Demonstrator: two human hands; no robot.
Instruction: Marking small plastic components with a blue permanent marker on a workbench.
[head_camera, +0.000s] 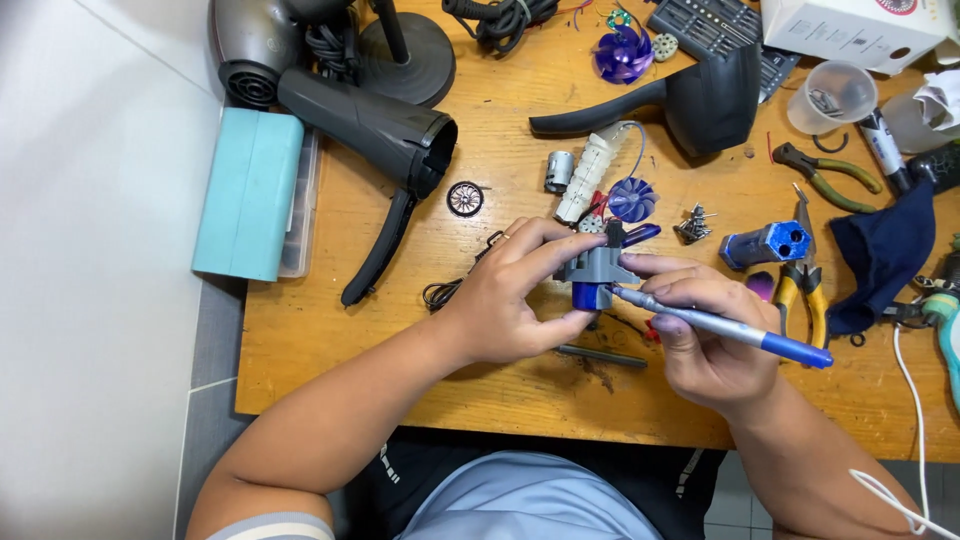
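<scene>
The wooden bench (560, 400) is seen from above; its right and far edges are cut off, and much of its smooth, scratched surface is covered by parts. At the far left a dark grey hair dryer (370, 125) of matt plastic is laid, its handle pointing toward the person, and its upper body is partly cut by the frame. Beside it a teal plastic box (250, 190) with a clear side is placed over the bench edge. A second black housing (690, 100), curved like a funnel, is lying further back.

The left hand (500, 300) is closed around a small grey plastic part (598, 265) with a blue cylinder below; the part is held just above the bench centre, between both hands. Its lower side is hidden by the thumb, so its full shape cannot be told. The left fingers are clamped on it from above and below.

The right hand (710, 340) is wrapped around a thin screwdriver (720, 325) with a grey shaft and a blue end; its tip is touching the part, but the exact point of contact is hard to make out.

A blue fan wheel (632, 198) with curved blades is lying just behind the part.
</scene>
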